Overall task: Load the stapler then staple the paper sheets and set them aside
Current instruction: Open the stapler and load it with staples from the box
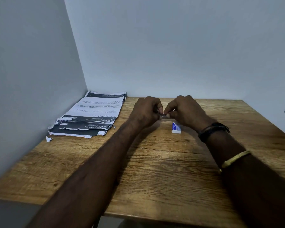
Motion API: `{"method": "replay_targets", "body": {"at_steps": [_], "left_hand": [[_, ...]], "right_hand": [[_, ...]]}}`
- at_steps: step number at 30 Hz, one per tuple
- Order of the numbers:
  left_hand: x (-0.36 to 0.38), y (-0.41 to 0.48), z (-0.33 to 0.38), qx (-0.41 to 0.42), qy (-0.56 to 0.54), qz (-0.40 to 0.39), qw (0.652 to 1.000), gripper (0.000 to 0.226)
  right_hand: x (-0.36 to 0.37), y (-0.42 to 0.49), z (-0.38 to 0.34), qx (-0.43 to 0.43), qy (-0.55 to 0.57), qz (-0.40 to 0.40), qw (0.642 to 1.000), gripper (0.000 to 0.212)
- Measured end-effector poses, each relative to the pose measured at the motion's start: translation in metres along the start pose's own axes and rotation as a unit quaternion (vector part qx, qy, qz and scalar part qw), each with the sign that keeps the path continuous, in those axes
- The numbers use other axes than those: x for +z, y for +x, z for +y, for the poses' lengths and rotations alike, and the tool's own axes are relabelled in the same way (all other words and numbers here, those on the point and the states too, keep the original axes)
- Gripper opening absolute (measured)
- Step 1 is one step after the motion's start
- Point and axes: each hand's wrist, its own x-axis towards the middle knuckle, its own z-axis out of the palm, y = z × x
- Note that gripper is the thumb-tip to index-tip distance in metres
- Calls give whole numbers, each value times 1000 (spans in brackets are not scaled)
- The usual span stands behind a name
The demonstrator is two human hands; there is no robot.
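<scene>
Staple strip (163,115) pinched between both hands' fingers (167,115).

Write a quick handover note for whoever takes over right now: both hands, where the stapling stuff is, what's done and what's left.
Left hand: closed around a small metal item, probably the stapler, mostly hidden.
Right hand: fingertips pinched at that same item.
Staple box: on the table, just under the right hand.
Paper sheets: stacked at the table's left rear, torn near edge, a scrap beside them.
Done: loading seems under way.
Left: finish loading, staple sheets, set aside.
</scene>
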Motion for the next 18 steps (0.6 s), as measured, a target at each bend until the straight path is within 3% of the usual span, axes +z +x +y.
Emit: {"method": "replay_targets", "body": {"at_steps": [18], "left_hand": [[-1,3,-8,-14,-42,31,999,19]], "right_hand": [[-1,-2,2,-18,2,20,1000,15]]}}
